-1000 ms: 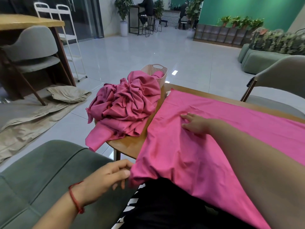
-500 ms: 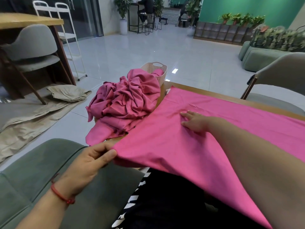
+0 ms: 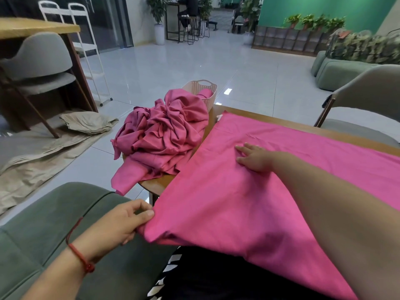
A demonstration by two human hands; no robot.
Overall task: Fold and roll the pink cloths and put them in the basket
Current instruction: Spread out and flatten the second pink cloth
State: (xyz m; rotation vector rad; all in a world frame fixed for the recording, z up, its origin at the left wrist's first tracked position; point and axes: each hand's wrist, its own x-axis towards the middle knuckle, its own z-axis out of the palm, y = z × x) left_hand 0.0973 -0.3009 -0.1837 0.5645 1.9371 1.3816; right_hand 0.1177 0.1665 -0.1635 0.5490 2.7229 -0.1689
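1. While the right grip (image 3: 253, 158) lies palm down with straight fingers on the spread cloth (image 3: 249, 202), near the middle of the desk (image 3: 155, 184), the left grip (image 3: 116, 226) pinches that cloth's near left corner between thumb and curled fingers, just off the desk's near edge.
2. The spread cloth is bright pink, thin and smooth, and forms a broad sheet with only faint creases. It covers most of the desk from the far edge to the near one and drapes over the near edge onto black clothing. The held corner bunches into soft folds.
3. A heap (image 3: 166, 137) of darker pink cloths sits on the left end of the desk, crumpled into deep, twisted folds. One flap hangs over the left edge, and the heap's right side touches the spread cloth.
4. The basket (image 3: 213, 92) is pale plastic with perforated walls and a cut-out handle. It stands at the far left corner behind the heap, and a pink roll (image 3: 205, 93) shows inside it.
5. Bare brown wood with a rounded corner shows below the heap and along the far edge.
6. A red cord (image 3: 81, 257) circles the left wrist above a green padded sofa (image 3: 54, 213). A grey moulded chair (image 3: 368, 89) stands beyond the desk's far right, and a rumpled beige cloth (image 3: 86, 124) lies on the glossy tiled floor (image 3: 173, 66).
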